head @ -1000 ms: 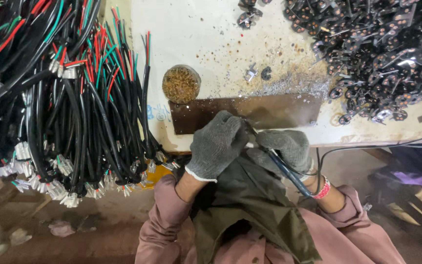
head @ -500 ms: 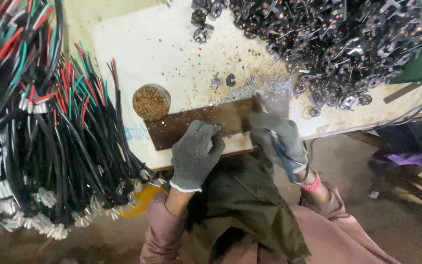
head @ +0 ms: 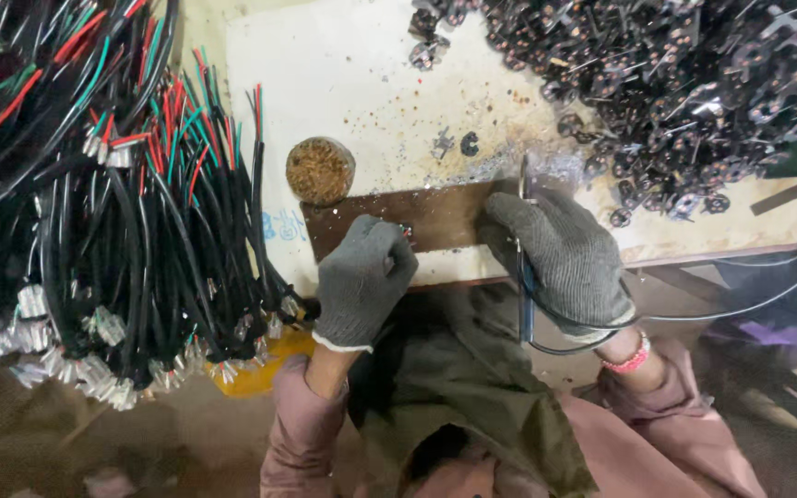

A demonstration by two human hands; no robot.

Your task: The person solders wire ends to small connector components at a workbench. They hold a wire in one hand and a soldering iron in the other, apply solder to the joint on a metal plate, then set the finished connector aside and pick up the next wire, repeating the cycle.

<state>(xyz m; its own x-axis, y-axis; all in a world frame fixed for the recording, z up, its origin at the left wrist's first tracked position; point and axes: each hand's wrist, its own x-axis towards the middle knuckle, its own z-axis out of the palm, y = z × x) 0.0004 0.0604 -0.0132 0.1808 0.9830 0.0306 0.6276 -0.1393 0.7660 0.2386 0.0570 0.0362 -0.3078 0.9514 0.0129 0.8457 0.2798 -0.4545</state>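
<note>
Now, left hand (head: 362, 279): closed on small wired part (head: 405, 230) over brown plate (head: 435, 217)
Right hand (head: 565, 258): gripping soldering iron (head: 525, 277)
Left to do: heap of wire harnesses (head: 94, 203) far left

Light falls from above onto the pale, speckled worktop board (head: 362, 83), which is the brightest area and nearly washes out toward its upper left. Left of that board, the bundle of black cables with red and green cores (head: 131, 231) sinks into deep shadow, its detail mostly lost. Right of the board, the heap of small dark metal parts (head: 694, 83) catches tiny glints (sharp pinpoints, no broad glare). Below the board, the floor and the lap are dim and soft. The grey knitted gloves stay fairly crisp; straight edges bow slightly near the frame's corners.
</note>
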